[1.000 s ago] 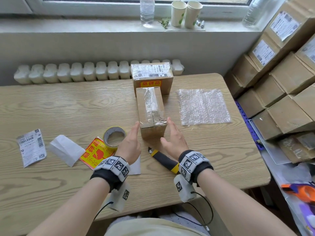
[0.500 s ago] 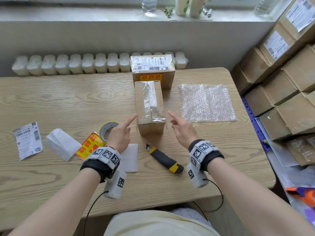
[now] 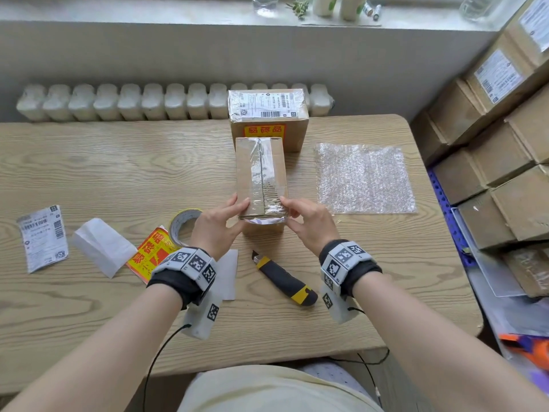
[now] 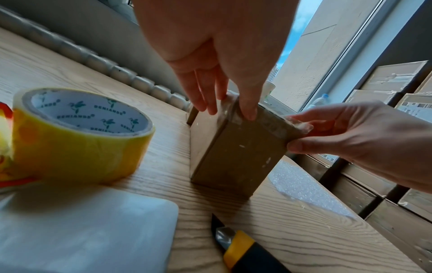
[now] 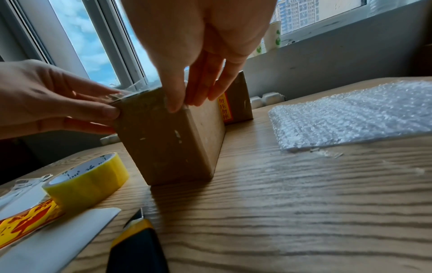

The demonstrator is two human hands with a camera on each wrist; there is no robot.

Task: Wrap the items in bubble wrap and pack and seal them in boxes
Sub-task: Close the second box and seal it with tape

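Between both hands' fingers [image 3: 237, 205], taped box [image 3: 260, 179]

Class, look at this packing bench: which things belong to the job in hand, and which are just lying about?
In the job:
- small taped box, gripped at its near end by the left hand and right hand
- tape roll
- bubble wrap sheet
- utility knife

Lying about:
- labelled box behind
- loose shipping label
- paper cups on the sill

On your wooden bench [image 3: 89, 162] you have: a taped box [image 3: 261, 173] at centre, a labelled box [image 3: 267, 114] touching behind it, bubble wrap [image 3: 364, 178] right, tape roll [image 3: 182, 223], red-yellow sticker [image 3: 148, 251], white papers [image 3: 102, 245], shipping label [image 3: 43, 237] left, and a knife [image 3: 283, 278] near you.
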